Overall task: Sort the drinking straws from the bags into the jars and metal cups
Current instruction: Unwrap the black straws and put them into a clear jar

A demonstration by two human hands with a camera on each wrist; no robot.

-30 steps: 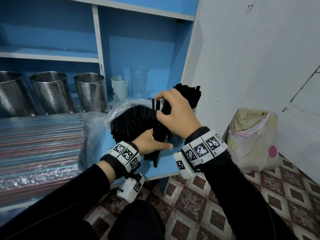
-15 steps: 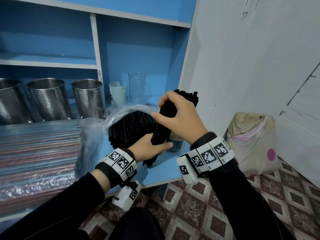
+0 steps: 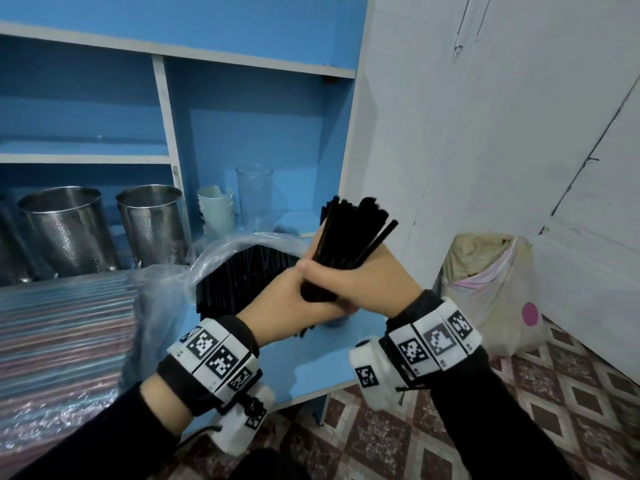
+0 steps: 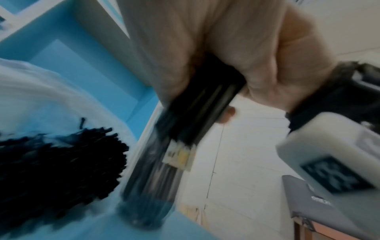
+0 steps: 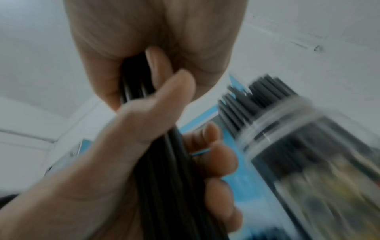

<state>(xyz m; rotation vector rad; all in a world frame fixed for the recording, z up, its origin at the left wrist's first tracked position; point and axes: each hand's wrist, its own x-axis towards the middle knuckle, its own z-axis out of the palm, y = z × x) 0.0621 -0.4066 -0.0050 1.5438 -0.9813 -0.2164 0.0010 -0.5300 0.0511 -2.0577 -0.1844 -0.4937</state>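
Black straws (image 3: 346,244) within both hands' grip (image 3: 360,289)

- Your right hand (image 3: 360,289) and left hand (image 3: 287,306) cover the middle of the black straw bundle (image 3: 349,233), so you can't count it.
- Both wrist views are motion-blurred; the label on the jar (image 5: 308,159) is unreadable.
- The leftmost metal cup (image 3: 10,244) is cut off by the frame edge.
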